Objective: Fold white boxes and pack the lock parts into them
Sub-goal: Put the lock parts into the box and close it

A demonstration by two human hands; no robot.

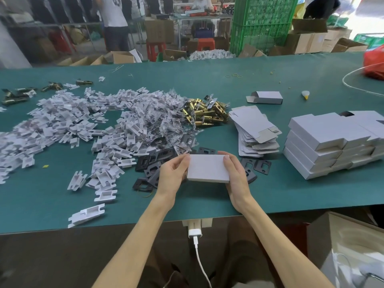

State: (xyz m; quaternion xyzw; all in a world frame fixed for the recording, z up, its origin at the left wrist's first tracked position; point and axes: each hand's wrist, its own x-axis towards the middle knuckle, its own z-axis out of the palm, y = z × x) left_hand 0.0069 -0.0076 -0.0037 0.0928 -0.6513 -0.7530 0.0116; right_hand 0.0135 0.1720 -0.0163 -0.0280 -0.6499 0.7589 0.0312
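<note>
A closed white box (207, 167) is held between both hands just above the green table (228, 200). My left hand (171, 177) grips its left end, thumb on top. Its right end is gripped by my right hand (236, 177). Under and around the box lie black strike plates (258, 165). Behind them sit brass latch parts (204, 112) and bagged screws (166, 113). A broad heap of white plastic inserts (68, 125) covers the left half of the table. Flat unfolded boxes (254, 132) are stacked to the right of centre.
Finished white boxes (324, 146) are stacked at the right. One half-folded box (267, 97) and a small glue bottle (305, 94) lie farther back. An open carton (342, 246) stands below the table at the right. People work at benches in the background.
</note>
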